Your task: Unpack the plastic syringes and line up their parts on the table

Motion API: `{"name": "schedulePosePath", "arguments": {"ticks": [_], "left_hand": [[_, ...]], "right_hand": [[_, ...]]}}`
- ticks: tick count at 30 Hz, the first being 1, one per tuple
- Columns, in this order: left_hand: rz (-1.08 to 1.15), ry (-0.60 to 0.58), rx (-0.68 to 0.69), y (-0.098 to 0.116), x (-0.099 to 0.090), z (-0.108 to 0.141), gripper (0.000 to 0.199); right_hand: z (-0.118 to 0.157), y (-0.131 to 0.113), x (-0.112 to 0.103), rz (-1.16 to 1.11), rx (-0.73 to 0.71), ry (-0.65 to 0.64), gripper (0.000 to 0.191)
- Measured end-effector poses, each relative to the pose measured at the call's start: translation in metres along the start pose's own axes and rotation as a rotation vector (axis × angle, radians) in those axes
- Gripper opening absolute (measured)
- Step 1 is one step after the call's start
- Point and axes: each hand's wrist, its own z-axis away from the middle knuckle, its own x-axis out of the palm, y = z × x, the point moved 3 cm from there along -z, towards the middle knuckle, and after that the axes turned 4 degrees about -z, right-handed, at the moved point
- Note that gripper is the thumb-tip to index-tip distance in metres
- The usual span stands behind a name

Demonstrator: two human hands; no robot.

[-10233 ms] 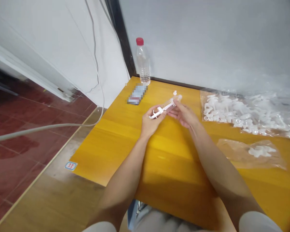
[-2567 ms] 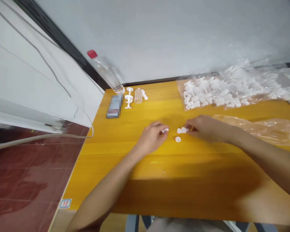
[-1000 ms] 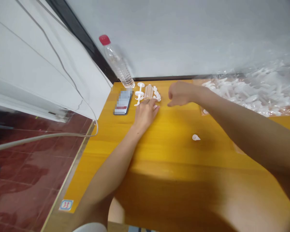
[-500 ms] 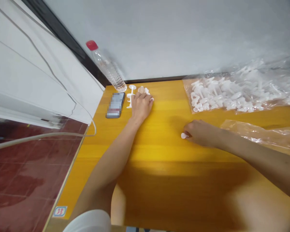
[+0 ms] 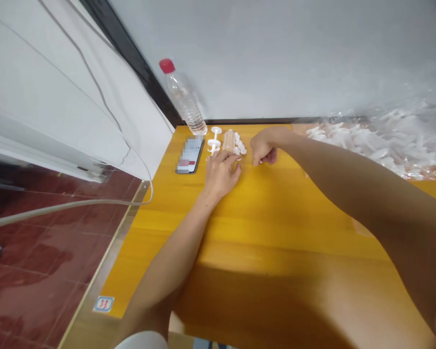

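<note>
My left hand [image 5: 221, 170] lies palm down on the yellow table [image 5: 276, 218]. Its fingertips rest just in front of a white plunger [image 5: 215, 140] and a clear syringe barrel [image 5: 228, 140], and it grips nothing. My right hand [image 5: 263, 147] is curled with its fingers pinched downward, just right of a small cluster of white caps [image 5: 241, 147]. The small white cap it picked up is hidden inside the fingers.
A clear water bottle with a red cap [image 5: 183, 99] stands at the table's back left corner, with a phone [image 5: 189, 154] lying in front of it. A plastic bag of white parts [image 5: 385, 143] lies at the back right. A grey cable [image 5: 58, 208] hangs left of the table.
My right hand took the lone white cap from mid-table and moved back-left to the cluster. My left hand slid slightly back, uncovering the plunger and barrel.
</note>
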Motion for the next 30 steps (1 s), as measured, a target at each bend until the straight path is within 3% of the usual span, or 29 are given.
{"name": "schedulePosePath", "arguments": {"ticks": [2, 4, 13, 17, 20, 26, 30], "left_hand": [[0.015, -0.037, -0.009, -0.002, 0.003, 0.006, 0.025], [0.029, -0.061, -0.010, -0.002, 0.008, 0.009, 0.025], [0.040, -0.125, 0.006, 0.008, 0.015, 0.012, 0.019], [0.040, -0.141, -0.011, 0.007, 0.017, 0.013, 0.016], [0.048, -0.128, -0.027, 0.005, 0.019, 0.013, 0.016], [0.037, -0.064, -0.098, 0.002, 0.022, 0.010, 0.020], [0.020, -0.086, -0.094, 0.005, 0.025, 0.010, 0.022]], "right_hand": [[-0.013, -0.004, 0.001, -0.029, 0.094, -0.235, 0.038], [-0.021, -0.008, 0.002, -0.080, 0.109, -0.354, 0.044], [-0.033, 0.001, 0.002, -0.302, 0.296, -0.480, 0.051], [-0.028, 0.007, 0.001, -0.390, 0.326, -0.386, 0.047], [-0.019, 0.012, 0.004, -0.481, 0.264, -0.290, 0.041], [-0.002, 0.019, 0.020, -0.425, 0.142, 0.094, 0.039], [0.002, 0.016, 0.034, -0.545, 0.083, 0.223, 0.026]]}}
